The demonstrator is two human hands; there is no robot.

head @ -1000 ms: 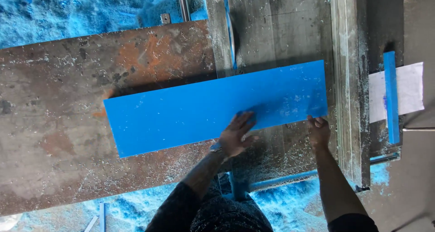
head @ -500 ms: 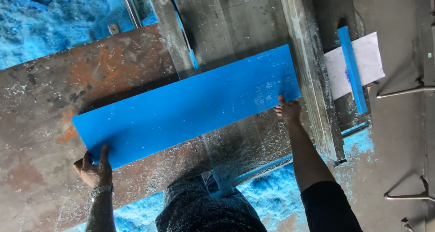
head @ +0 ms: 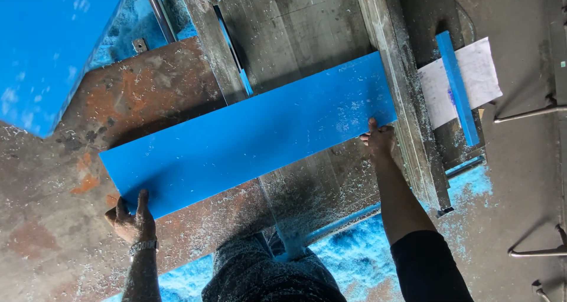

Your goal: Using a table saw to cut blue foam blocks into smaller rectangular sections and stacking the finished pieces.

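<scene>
A long blue plastic board (head: 248, 136) lies flat across a rusty, dust-covered saw table (head: 53, 243). My left hand (head: 131, 219) grips the board's near left corner, thumb and fingers on its edge. My right hand (head: 378, 138) presses against the board's near right edge, close to the metal fence rail (head: 396, 89). The saw blade (head: 233, 48) stands in its slot just beyond the board's far edge, not touching it as far as I can see.
A narrow blue strip (head: 456, 88) rests on a white paper sheet (head: 472, 80) right of the fence. A large blue sheet (head: 47, 48) fills the upper left. Blue sawdust (head: 354, 249) covers the floor near my legs. Metal rods (head: 528, 114) lie at the right.
My left hand moved from the board's middle to its near left corner. The view shifted, bringing the blue sheet at the upper left into sight; my right hand stays on the board's right end.
</scene>
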